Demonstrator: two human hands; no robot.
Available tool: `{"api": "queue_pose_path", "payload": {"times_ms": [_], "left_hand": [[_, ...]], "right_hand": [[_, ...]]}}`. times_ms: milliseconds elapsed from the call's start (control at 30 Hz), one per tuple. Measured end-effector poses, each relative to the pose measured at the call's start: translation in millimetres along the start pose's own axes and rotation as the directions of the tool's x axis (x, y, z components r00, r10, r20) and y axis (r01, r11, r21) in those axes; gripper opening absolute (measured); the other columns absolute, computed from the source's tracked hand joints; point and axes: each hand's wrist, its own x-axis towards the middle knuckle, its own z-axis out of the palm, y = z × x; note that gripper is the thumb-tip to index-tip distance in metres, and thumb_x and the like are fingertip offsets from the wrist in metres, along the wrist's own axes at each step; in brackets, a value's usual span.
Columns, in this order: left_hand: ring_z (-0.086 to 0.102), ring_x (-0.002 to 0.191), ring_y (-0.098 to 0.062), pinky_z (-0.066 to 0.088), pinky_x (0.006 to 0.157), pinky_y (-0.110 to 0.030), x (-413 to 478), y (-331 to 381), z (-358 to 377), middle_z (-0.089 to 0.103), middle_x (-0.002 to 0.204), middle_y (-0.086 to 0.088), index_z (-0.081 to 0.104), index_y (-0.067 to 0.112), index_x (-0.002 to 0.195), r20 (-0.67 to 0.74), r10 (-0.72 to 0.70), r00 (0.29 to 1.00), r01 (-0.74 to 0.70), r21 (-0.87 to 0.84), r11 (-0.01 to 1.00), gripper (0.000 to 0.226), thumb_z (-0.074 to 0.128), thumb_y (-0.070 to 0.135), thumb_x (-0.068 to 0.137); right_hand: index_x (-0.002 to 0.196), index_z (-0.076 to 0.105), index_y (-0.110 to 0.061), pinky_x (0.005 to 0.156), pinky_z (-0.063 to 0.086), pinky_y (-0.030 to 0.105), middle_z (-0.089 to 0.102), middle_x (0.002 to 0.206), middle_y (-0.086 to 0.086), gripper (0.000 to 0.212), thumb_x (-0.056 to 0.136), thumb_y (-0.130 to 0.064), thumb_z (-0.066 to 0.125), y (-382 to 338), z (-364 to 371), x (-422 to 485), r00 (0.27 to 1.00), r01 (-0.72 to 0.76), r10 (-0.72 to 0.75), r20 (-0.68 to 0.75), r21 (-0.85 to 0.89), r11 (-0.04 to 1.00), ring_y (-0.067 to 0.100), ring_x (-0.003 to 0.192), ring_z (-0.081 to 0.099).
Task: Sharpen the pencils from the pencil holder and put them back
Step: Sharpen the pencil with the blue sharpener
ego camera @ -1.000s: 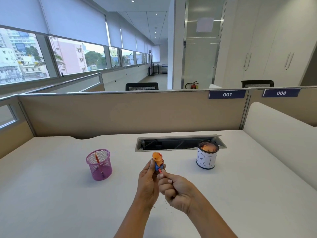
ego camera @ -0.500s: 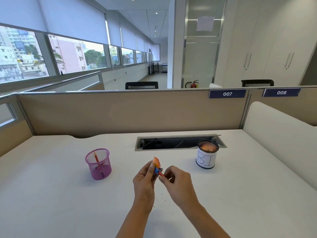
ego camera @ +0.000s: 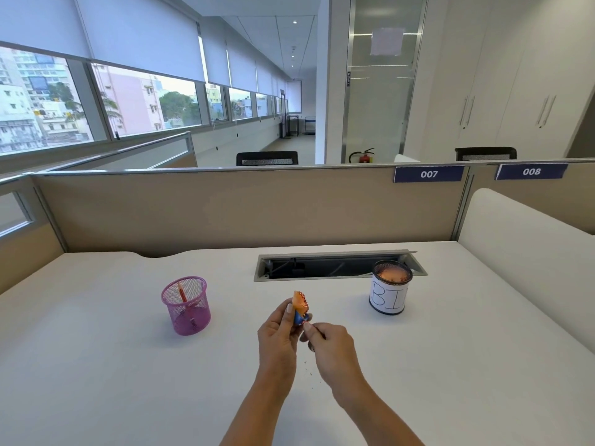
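Pencil (ego camera: 306,323) pinched in right hand (ego camera: 331,347), tip in blue sharpener (ego camera: 298,317) (orange shaving (ego camera: 300,300) on top) held by left hand (ego camera: 277,336)

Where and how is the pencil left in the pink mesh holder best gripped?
Pinch the pencil by its upper end from above: it leans inside the pink mesh holder, top near the open rim, mesh wall enclosing the rest.

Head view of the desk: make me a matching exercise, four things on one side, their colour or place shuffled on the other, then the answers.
1 pencil holder
2 bin can
3 sharpener
4 shaving curl

a blue, held in the left hand
b orange, rising from the sharpener
c pink mesh, left part of the desk
d white label, by the cable tray

Pairs: 1-c, 2-d, 3-a, 4-b
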Motion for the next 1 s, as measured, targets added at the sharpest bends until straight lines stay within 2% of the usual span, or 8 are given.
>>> {"api": "queue_pose_path", "payload": {"times_ms": [200, 300, 400, 467, 567, 733, 867, 1000], "left_hand": [[0.067, 0.069, -0.013, 0.056, 0.063, -0.019, 1.6, 5.6, -3.1, 0.073, 0.068, 0.002, 0.066, 0.013, 0.089, 0.088, -0.092, 0.992, 0.101, -0.1, 0.99, 0.026, 0.04, 0.016, 0.093], [0.065, 0.066, -0.013, 0.056, 0.062, -0.022, 2.0, 4.0, -5.1, 0.071, 0.066, -0.003, 0.066, 0.009, 0.091, 0.117, -0.155, 0.981, 0.173, -0.168, 0.97, 0.029, 0.04, 0.021, 0.094], [0.065, 0.059, -0.011, 0.055, 0.055, -0.02, 2.4, 1.5, -6.1, 0.068, 0.066, -0.007, 0.064, 0.005, 0.094, 0.15, -0.2, 0.968, 0.233, -0.247, 0.941, 0.032, 0.039, 0.025, 0.095], [0.065, 0.059, -0.011, 0.056, 0.055, -0.021, 2.9, -0.1, -6.6, 0.068, 0.067, -0.007, 0.065, 0.006, 0.092, 0.129, -0.203, 0.971, 0.23, -0.248, 0.941, 0.031, 0.041, 0.024, 0.094], [0.067, 0.063, -0.012, 0.057, 0.06, -0.02, 5.2, 0.3, -8.5, 0.071, 0.068, -0.005, 0.069, 0.009, 0.088, 0.06, -0.139, 0.988, 0.148, -0.177, 0.973, 0.026, 0.044, 0.018, 0.092], [0.07, 0.068, -0.012, 0.057, 0.065, -0.017, 6.2, -3.4, -11.6, 0.074, 0.072, 0.004, 0.066, 0.012, 0.092, -0.051, -0.029, 0.998, 0.025, -0.08, 0.997, 0.016, 0.051, 0.01, 0.088], [0.07, 0.073, -0.012, 0.056, 0.07, -0.016, 4.5, -7.9, -7.5, 0.074, 0.076, 0.006, 0.067, 0.017, 0.091, -0.136, 0.083, 0.987, -0.08, 0.021, 0.997, 0.013, 0.059, 0.011, 0.084], [0.069, 0.076, -0.011, 0.054, 0.068, -0.014, 2.3, -10.9, -1.3, 0.07, 0.083, 0.006, 0.064, 0.021, 0.096, -0.162, 0.121, 0.979, -0.11, 0.074, 0.991, 0.015, 0.056, 0.014, 0.087]], "right_hand": [[0.072, 0.055, -0.007, 0.026, 0.018, 0.01, 0.038, 0.043, -0.004, 0.031, 0.098, -0.021, 0.046, -9.9, -12.9, -1.8, 0.845, -0.532, 0.32, 0.429, 0.605, 0.593, 0.001, 0.03, 0.025], [0.069, 0.055, 0.0, 0.021, 0.017, 0.01, 0.037, 0.04, -0.001, 0.037, 0.099, -0.019, 0.043, -10.6, -14.6, -0.2, 0.747, -0.664, 0.267, 0.61, 0.707, 0.243, 0.004, 0.025, 0.027], [0.065, 0.06, 0.006, 0.021, 0.019, 0.01, 0.037, 0.042, 0.002, 0.046, 0.099, -0.018, 0.041, -4.4, -11.3, 1.6, 0.717, -0.694, 0.181, 0.673, 0.714, 0.096, 0.006, 0.025, 0.03], [0.068, 0.063, 0.007, 0.021, 0.021, 0.011, 0.038, 0.044, 0.002, 0.045, 0.099, -0.018, 0.042, -0.6, -11.6, 2.9, 0.726, -0.686, 0.172, 0.665, 0.715, 0.132, 0.006, 0.027, 0.03], [0.081, 0.062, 0.001, 0.026, 0.025, 0.01, 0.044, 0.052, 0.002, 0.025, 0.095, -0.016, 0.05, -1.3, -17.2, 2.6, 0.793, -0.597, 0.197, 0.576, 0.671, 0.44, 0.004, 0.033, 0.032], [0.09, 0.058, -0.01, 0.046, 0.039, 0.011, 0.056, 0.069, -0.001, 0.006, 0.087, -0.012, 0.063, 6.9, -13.3, 4.7, 0.99, -0.031, 0.01, 0.137, 0.154, 0.988, 0.007, 0.055, 0.049], [0.089, 0.063, -0.011, 0.052, 0.03, 0.009, 0.056, 0.076, -0.002, 0.011, 0.09, -0.021, 0.059, 17.7, -3.5, 4.7, 0.908, 0.364, -0.418, -0.017, -0.463, 0.808, 0.009, 0.065, 0.044], [0.068, 0.063, -0.017, 0.039, 0.003, 0.007, 0.046, 0.053, -0.008, 0.015, 0.072, -0.019, 0.078, 17.4, 5.3, -0.3, 0.837, 0.416, -0.547, -0.013, -0.635, 0.651, 0.007, 0.047, 0.03]]}}
